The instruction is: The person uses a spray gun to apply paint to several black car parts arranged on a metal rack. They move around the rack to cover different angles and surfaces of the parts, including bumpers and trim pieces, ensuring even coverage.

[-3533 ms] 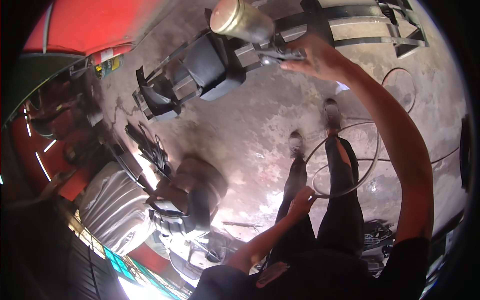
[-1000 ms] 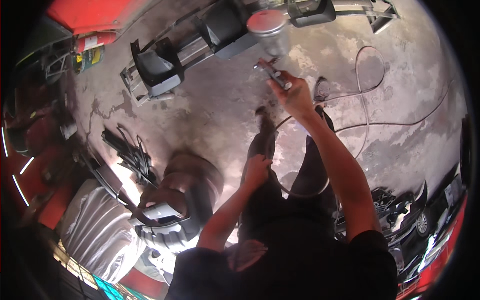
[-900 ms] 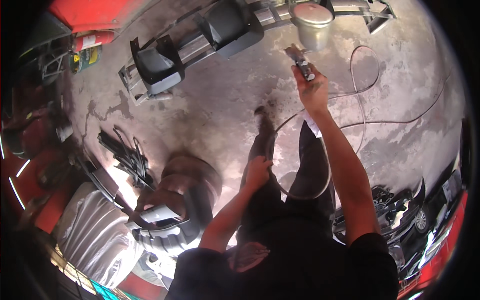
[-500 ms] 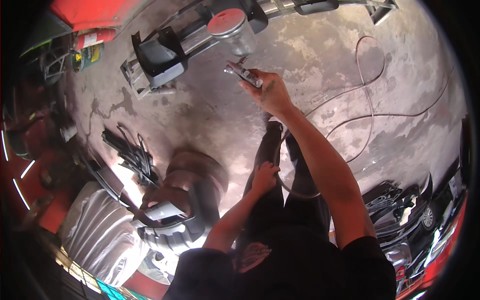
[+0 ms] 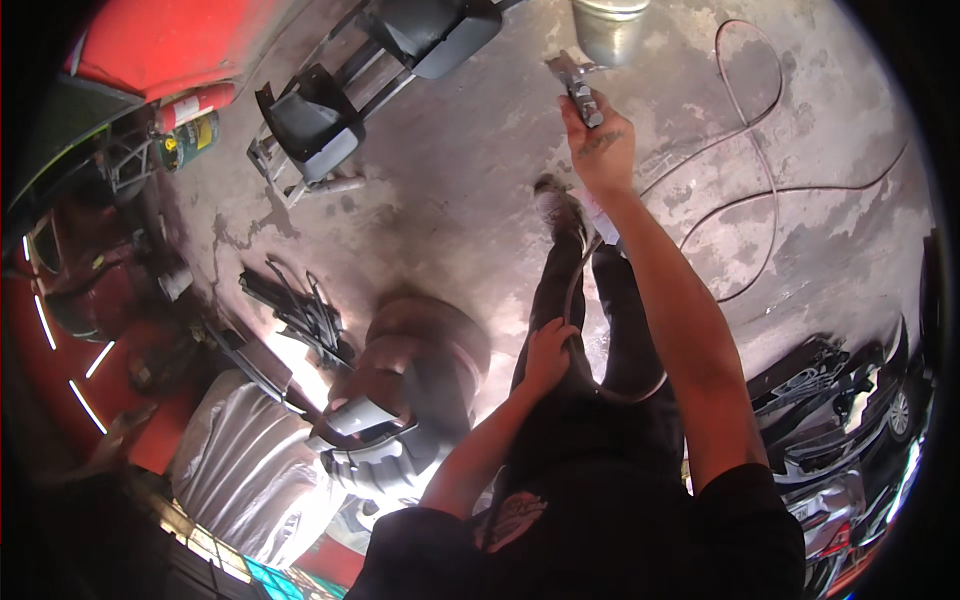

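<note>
My right hand [image 5: 600,150], stretched out ahead, grips a metal spray gun [image 5: 578,85] with a silvery cup [image 5: 610,30] cut off by the top of the picture. My left hand [image 5: 549,352] is low by my left thigh, closed on the thin hose [image 5: 575,300], which runs past my legs and lies in loops on the concrete floor [image 5: 450,200]. Beyond and left of the gun, black plastic parts [image 5: 310,130] sit on a metal rack [image 5: 265,160].
A red fire extinguisher [image 5: 195,105] and a container [image 5: 188,140] stand at upper left. Stacked brown and black parts [image 5: 405,390], dark strips [image 5: 295,310] and a silver-covered object [image 5: 250,470] are at lower left. Cars [image 5: 850,430] show at right, a red car body [image 5: 150,45] at top left.
The spray gun in my right hand has swung about, most recently moving up and to the right. My left hand stays low by my thigh. The view has shifted slightly.
</note>
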Tool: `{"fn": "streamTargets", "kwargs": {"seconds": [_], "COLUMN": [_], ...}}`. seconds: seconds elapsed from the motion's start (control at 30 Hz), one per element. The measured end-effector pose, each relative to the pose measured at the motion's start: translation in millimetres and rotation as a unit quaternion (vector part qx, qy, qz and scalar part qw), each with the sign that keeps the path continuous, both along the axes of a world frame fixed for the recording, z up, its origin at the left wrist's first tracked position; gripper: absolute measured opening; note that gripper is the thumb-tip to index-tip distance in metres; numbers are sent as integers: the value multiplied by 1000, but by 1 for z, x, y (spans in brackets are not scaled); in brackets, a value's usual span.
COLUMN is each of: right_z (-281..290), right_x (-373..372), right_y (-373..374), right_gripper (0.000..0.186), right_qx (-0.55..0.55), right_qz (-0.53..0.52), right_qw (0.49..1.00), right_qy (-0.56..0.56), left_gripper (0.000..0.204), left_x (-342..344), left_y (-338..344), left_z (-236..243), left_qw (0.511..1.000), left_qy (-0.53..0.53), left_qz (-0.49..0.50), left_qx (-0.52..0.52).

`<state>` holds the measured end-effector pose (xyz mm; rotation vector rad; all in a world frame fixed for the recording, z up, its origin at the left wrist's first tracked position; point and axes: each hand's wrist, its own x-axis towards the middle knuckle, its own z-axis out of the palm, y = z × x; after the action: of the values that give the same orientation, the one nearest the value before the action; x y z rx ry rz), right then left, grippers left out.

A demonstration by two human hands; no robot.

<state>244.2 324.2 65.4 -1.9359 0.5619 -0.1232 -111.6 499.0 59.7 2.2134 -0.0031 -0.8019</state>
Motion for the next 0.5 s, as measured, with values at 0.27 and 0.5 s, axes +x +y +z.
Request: {"fn": "streamTargets", "kwargs": {"seconds": [0.27, 0.5], "right_z": [-22, -45], "right_x": [-42, -2], "right_y": [47, 68], "right_gripper": [32, 33], "right_qx": [120, 81], "right_qz": [285, 85], "right_qw": [950, 993], "right_qy": [44, -28], "left_gripper": [40, 34], "left_x": [28, -2], "left_y": [29, 88], "left_z": [17, -34], "left_qw": [999, 984], "left_qy": [45, -5], "left_qz": [-23, -157], "left_qx": [18, 83]}}
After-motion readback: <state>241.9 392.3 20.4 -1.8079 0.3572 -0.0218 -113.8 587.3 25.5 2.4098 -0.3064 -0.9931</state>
